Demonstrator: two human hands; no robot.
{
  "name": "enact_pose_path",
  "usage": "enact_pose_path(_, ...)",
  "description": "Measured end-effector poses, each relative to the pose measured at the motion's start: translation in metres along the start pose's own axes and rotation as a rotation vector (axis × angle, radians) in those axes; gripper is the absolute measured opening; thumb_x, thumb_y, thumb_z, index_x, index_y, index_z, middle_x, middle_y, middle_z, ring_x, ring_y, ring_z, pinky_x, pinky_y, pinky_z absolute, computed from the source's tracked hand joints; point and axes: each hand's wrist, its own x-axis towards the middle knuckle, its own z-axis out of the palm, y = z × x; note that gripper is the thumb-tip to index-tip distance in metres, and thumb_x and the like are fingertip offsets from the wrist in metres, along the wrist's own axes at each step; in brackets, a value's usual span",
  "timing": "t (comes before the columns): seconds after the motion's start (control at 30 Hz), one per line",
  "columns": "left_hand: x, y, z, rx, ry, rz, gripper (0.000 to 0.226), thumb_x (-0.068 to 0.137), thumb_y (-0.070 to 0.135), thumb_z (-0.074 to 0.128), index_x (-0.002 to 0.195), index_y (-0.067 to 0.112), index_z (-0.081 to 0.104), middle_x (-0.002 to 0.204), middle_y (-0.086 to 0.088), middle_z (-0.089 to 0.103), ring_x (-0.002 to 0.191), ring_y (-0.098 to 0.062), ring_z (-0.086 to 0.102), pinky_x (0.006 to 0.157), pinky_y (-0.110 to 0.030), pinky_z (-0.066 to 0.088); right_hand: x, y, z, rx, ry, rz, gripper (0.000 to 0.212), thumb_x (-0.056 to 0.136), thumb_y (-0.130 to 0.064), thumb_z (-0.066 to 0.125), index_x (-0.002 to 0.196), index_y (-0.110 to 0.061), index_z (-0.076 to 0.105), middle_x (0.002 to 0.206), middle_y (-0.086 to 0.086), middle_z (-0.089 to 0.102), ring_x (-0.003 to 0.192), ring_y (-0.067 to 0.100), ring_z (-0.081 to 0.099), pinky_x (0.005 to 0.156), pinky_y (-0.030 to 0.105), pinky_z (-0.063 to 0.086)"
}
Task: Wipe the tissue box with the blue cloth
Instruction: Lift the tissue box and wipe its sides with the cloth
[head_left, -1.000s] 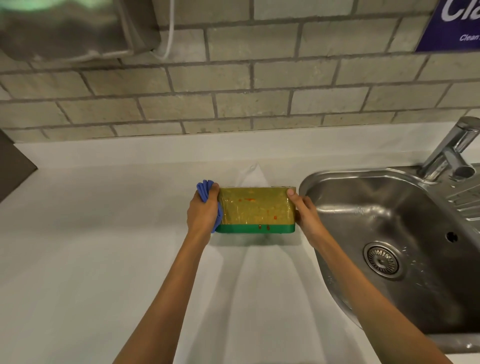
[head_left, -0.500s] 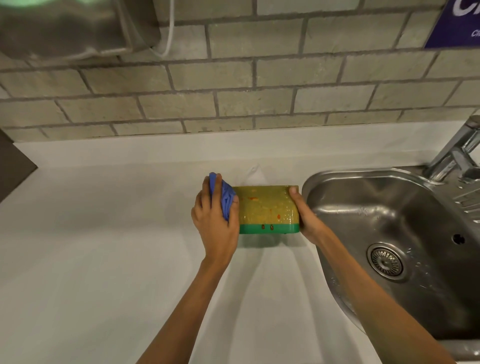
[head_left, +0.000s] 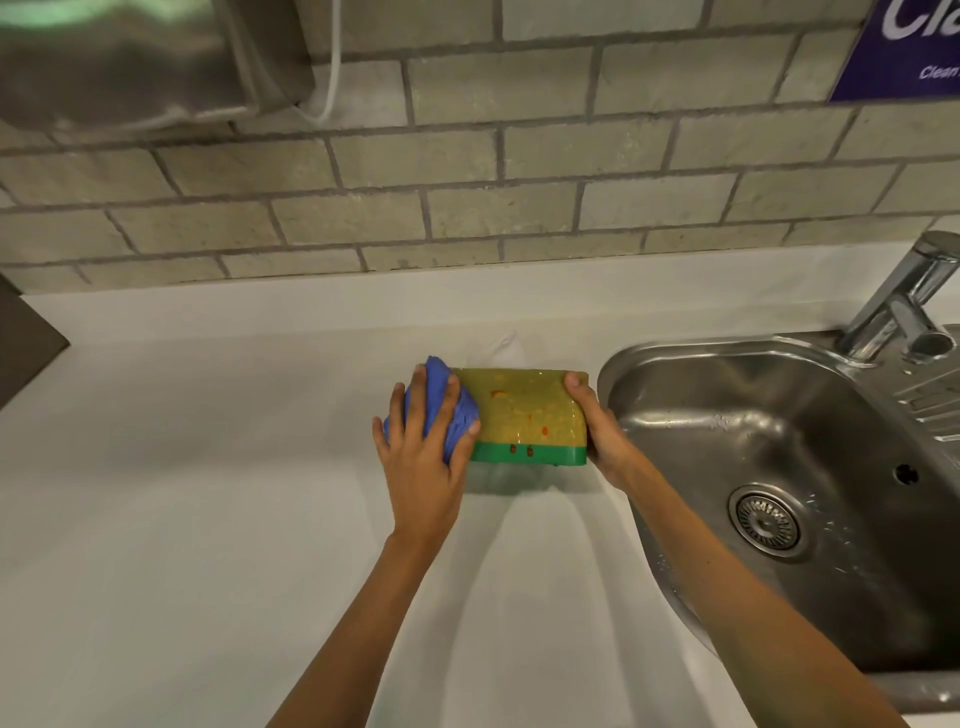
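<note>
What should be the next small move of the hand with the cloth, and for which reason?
Probably slide the left hand to the right, pressing the blue cloth across the top of the tissue box. The cloth covers only the box's left end, while the rest of the yellow top lies bare. The right hand grips the box's right end beside the sink, so the box should hold steady.

The tissue box (head_left: 524, 415) is mustard yellow with orange flecks and a green bottom band. The cloth (head_left: 447, 410) is blue. The counter (head_left: 182, 493) is white, the wall tiles (head_left: 519, 156) grey-beige, the sign (head_left: 904, 47) purple.
</note>
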Motion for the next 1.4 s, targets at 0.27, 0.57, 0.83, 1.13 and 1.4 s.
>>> enact_pose_path(0.27, -0.007, 0.011, 0.011, 0.227, -0.017, 0.287, 0.048, 0.092, 0.044, 0.036, 0.134, 0.024, 0.045, 0.140, -0.009, 0.052, 0.134, -0.031, 0.035, 0.112, -0.053, 0.017, 0.001, 0.002, 0.001, 0.008, 0.036, 0.008, 0.032, 0.081, -0.059, 0.050, 0.098, -0.033, 0.057, 0.104, 0.002, 0.068, 0.101, 0.021, 0.066, 0.090, 0.035, 0.051)
enact_pose_path(0.57, 0.013, 0.041, 0.006, 0.123, -0.072, 0.067, 0.061, 0.094, 0.047, 0.016, 0.133, 0.015, 0.051, 0.141, -0.015, 0.049, 0.133, -0.041, 0.040, 0.112, -0.053, 0.017, -0.003, 0.001, 0.006, 0.007, 0.086, 0.018, 0.043, 0.072, -0.065, 0.053, 0.095, -0.030, 0.058, 0.098, 0.001, 0.069, 0.090, 0.015, 0.066, 0.071, 0.026, 0.053)
enact_pose_path(0.83, -0.002, 0.017, 0.005, 0.103, -0.003, 0.064, 0.058, 0.096, 0.046, 0.020, 0.132, 0.014, 0.051, 0.141, -0.014, 0.050, 0.134, -0.037, 0.039, 0.114, -0.050, 0.019, -0.004, -0.003, 0.007, 0.001, 0.084, 0.055, 0.061, 0.079, -0.061, 0.050, 0.120, -0.016, 0.054, 0.111, 0.008, 0.066, 0.095, 0.019, 0.064, 0.074, 0.028, 0.052)
enact_pose_path(1.13, -0.019, 0.022, 0.013, 0.157, -0.089, 0.278, 0.052, 0.098, 0.044, 0.017, 0.136, 0.018, 0.042, 0.142, -0.011, 0.047, 0.136, -0.028, 0.030, 0.116, -0.040, 0.008, -0.003, -0.005, 0.006, 0.010, 0.079, 0.068, 0.075, 0.072, -0.064, 0.053, 0.127, -0.013, 0.053, 0.115, 0.010, 0.066, 0.100, 0.022, 0.065, 0.082, 0.032, 0.053)
enact_pose_path(1.4, 0.016, 0.037, 0.013, 0.122, -0.030, 0.000, 0.056, 0.096, 0.046, 0.023, 0.133, 0.015, 0.052, 0.141, -0.015, 0.049, 0.131, -0.041, 0.043, 0.110, -0.055, 0.026, -0.001, -0.003, 0.008, -0.012, 0.084, 0.070, 0.069, 0.079, -0.063, 0.050, 0.128, -0.014, 0.052, 0.116, 0.009, 0.065, 0.099, 0.022, 0.064, 0.078, 0.030, 0.053)
